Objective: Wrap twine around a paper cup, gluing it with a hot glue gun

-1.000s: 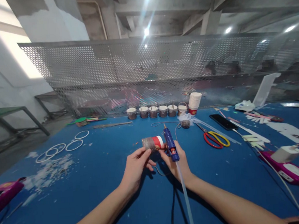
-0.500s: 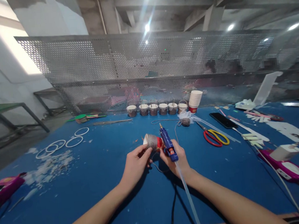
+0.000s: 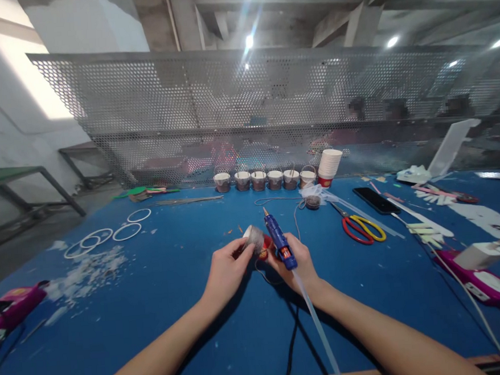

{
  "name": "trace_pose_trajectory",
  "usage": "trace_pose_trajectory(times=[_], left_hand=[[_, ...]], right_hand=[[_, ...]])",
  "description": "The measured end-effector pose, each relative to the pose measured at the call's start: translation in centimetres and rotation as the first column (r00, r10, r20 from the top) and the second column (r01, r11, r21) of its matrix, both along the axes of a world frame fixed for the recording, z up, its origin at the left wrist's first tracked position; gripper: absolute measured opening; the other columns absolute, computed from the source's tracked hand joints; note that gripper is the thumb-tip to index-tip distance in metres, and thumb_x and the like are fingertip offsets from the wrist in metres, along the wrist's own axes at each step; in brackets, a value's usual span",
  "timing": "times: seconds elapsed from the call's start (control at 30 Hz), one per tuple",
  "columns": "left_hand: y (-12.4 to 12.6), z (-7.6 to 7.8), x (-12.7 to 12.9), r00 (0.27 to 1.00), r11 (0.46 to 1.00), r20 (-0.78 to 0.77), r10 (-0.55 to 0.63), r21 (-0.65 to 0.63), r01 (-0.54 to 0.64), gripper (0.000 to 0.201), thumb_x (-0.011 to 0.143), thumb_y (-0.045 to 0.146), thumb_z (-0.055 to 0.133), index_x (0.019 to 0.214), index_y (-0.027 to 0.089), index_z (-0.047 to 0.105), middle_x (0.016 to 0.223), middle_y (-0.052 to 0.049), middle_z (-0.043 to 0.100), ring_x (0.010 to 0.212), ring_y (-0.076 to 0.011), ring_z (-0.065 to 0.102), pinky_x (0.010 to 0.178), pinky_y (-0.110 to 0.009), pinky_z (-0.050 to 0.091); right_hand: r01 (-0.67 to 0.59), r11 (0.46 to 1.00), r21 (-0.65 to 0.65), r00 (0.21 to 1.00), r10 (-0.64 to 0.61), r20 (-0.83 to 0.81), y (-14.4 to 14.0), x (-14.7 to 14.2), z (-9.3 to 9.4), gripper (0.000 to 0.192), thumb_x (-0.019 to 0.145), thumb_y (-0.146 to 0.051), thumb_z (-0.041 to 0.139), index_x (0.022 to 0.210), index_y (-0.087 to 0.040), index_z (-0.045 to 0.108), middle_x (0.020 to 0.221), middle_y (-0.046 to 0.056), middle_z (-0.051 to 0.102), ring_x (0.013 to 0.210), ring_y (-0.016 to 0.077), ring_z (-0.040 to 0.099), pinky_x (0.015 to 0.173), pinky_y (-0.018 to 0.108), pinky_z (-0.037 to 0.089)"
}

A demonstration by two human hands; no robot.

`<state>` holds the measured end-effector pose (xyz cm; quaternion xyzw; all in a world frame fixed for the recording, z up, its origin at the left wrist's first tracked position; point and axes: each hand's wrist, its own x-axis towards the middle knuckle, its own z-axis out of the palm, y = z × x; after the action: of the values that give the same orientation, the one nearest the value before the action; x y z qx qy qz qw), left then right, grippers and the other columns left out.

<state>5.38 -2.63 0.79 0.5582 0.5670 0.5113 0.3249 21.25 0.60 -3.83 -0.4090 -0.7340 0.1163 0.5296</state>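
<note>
My left hand is closed around a small paper cup, fingers and thumb on its grey, string-wrapped side. Red cup wall shows beyond the wrapping, toward my right hand. My right hand holds a blue hot glue gun, nozzle pointing up and away, with a long clear glue stick trailing from its back. The fingertips of that hand also reach the red end of the cup. Grey cord runs from a small ball of cord toward the cup.
Several grey-wrapped cups with handles line the back beside a stack of paper cups. Scissors and a phone lie to the right. White rings and scraps lie left. Magenta power strips flank both sides.
The cup has tilted, its open end now turned further up, while both hands keep their hold. The glue gun has shifted slightly. The whole view has moved a little.
</note>
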Motion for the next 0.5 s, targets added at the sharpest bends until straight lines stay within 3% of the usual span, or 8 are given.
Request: trace_pose_trajectory(times=[0.2,0.37,0.5], left_hand=[[0.01,-0.32,-0.03,0.99,0.996,-0.117,-0.078,0.026,0.081,0.026,0.077,0.036,0.059,0.083,0.017,0.077,0.077,-0.004,0.073,0.071,-0.019,0.06,0.069,-0.027,0.046],[-0.04,0.21,0.0,0.989,0.995,-0.115,-0.095,0.026,0.098,0.024,0.074,0.034,0.06,0.083,0.019,0.077,0.075,-0.004,0.073,0.068,-0.019,0.058,0.066,-0.027,0.044],[-0.09,0.42,0.18,0.985,0.996,-0.153,-0.082,0.018,0.085,0.028,0.066,0.028,0.063,0.088,0.018,0.077,0.07,-0.002,0.07,0.057,-0.014,0.049,0.056,-0.024,0.038]], right_hand=[[-0.027,1.0,0.003,1.0,0.027,0.007,0.03,0.14,-0.4,0.009,0.081,-0.029,0.06,0.08,-0.023,0.053,0.072,0.002,0.063,0.063,0.0172,0.058,0.063,0.029,0.047],[-0.007,1.0,-0.017,1.0,0.007,0.015,-0.13,0.14,-0.2,0.007,0.08,-0.027,0.059,0.08,-0.023,0.054,0.071,0.002,0.063,0.063,0.0177,0.058,0.063,0.029,0.046],[-0.013,1.0,-0.015,1.0,0.013,0.007,-0.15,0.21,-0.3,0.007,0.078,-0.027,0.061,0.081,-0.023,0.056,0.072,0.002,0.064,0.065,0.0185,0.059,0.064,0.03,0.047]])
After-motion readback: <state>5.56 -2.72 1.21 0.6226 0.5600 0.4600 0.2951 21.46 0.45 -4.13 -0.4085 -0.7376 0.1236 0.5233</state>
